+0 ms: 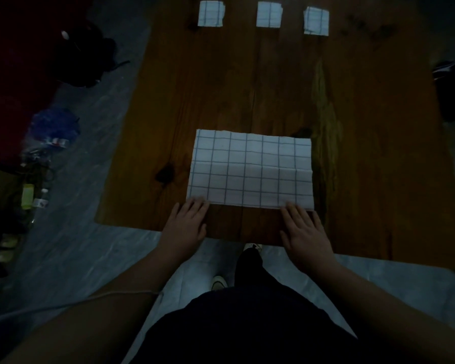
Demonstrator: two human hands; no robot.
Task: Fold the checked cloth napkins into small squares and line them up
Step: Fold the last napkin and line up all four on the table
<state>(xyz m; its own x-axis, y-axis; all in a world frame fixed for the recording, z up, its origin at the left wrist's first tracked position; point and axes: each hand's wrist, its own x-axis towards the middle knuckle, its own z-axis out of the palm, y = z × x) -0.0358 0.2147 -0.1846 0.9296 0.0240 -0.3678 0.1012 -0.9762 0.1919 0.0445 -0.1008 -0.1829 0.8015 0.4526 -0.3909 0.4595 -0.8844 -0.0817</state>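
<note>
1. Near the front of the table (373, 143): checked napkin (250, 169), a wide creased rectangle, lying flat.
2. Grip of left hand (185, 222) released, flat fingers on the napkin's near left corner.
3. Grip of right hand (304, 229) released too, fingers on the near right corner.
4. Far edge: three folded squares (269, 15) in a row, spaced apart.

Napkin (250, 169), white with blue checks, lies flat, creased midway, near corners touched by left hand (187, 222) and right hand (304, 229). Well beyond them, a row: left square (211, 13), middle square (269, 14), right square (316, 21), folded small.
</note>
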